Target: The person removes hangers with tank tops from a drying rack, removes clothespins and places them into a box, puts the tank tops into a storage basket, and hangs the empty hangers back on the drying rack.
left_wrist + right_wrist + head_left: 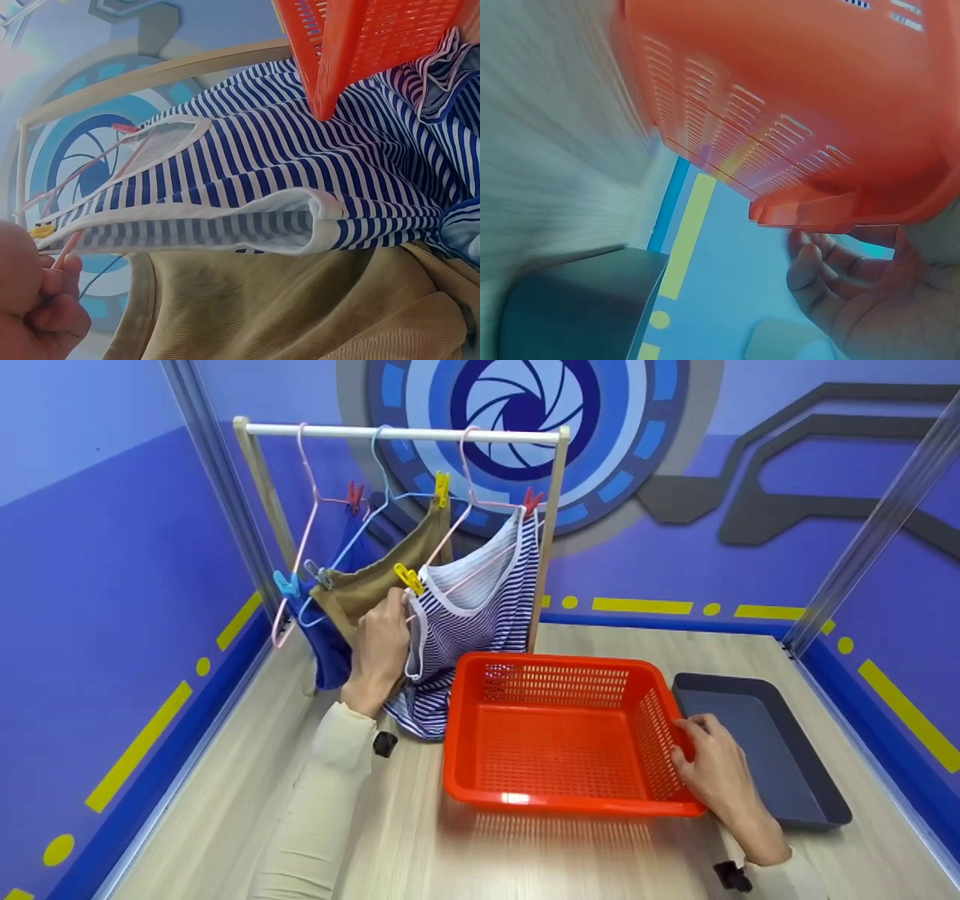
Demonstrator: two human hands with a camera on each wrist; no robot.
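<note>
My left hand (381,641) pinches the end of a pink hanger (67,247) at the shoulder of a navy-and-white striped tank top (495,619). A yellow clothespin (409,578) clips that shoulder just above my fingers; a red clothespin (532,500) clips the other. My right hand (716,769) grips the right rim of a red plastic basket (574,807), fingers curled at the lip in the right wrist view. The basket holds nothing and stands in front of the tank top, overlapping its lower part in the head view.
A wooden rack (405,433) also carries a tan garment (382,574) on a blue hanger and a blue garment (330,656) on a pink hanger, both clipped with clothespins. A dark grey tray (750,750) lies right of the basket. Blue walls (97,607) enclose the table.
</note>
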